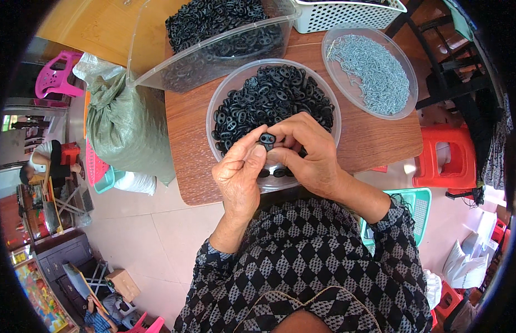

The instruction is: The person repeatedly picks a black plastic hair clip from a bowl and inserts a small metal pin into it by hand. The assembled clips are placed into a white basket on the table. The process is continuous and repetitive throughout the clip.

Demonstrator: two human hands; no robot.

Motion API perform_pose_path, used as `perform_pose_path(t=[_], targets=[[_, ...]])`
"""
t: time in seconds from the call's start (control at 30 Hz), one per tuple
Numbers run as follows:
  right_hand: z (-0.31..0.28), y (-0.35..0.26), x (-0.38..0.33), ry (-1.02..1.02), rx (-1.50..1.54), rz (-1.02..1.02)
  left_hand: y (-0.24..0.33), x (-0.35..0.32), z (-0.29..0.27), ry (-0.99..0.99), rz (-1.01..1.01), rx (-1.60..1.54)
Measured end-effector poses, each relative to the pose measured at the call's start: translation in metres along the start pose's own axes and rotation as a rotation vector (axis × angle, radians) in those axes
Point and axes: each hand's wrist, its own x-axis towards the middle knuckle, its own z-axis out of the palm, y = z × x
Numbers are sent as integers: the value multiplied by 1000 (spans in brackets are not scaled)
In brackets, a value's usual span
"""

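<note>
Over the near side of a round clear bowl [338, 114], my two hands meet at a small black plastic cord lock [267, 139] with two holes in its face. My left hand [238, 176] pinches it from the left between thumb and fingers. From the right, the thumb and curled fingers of my right hand [314, 156] close on the same piece. Whether another small part is hidden in the right fingers, I cannot tell. Many similar black pieces [269, 94] fill the bowl.
On the brown table [194, 172] a clear bin [213, 47] of black parts stands at far left. A shallow clear tray [411, 91] of small metal springs [374, 72] lies at right, near a white basket [347, 16]. A green sack [125, 127] and red stool [444, 155] flank the table.
</note>
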Motion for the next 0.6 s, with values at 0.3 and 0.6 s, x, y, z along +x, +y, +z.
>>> perform_pose_path(t=[0.3,0.6], targets=[[1,-1,-2,-17,2,-2,-3,1,-8,-50,72,115],[2,-4,0,21,-69,-131,3,-5,8,63,93,-36]])
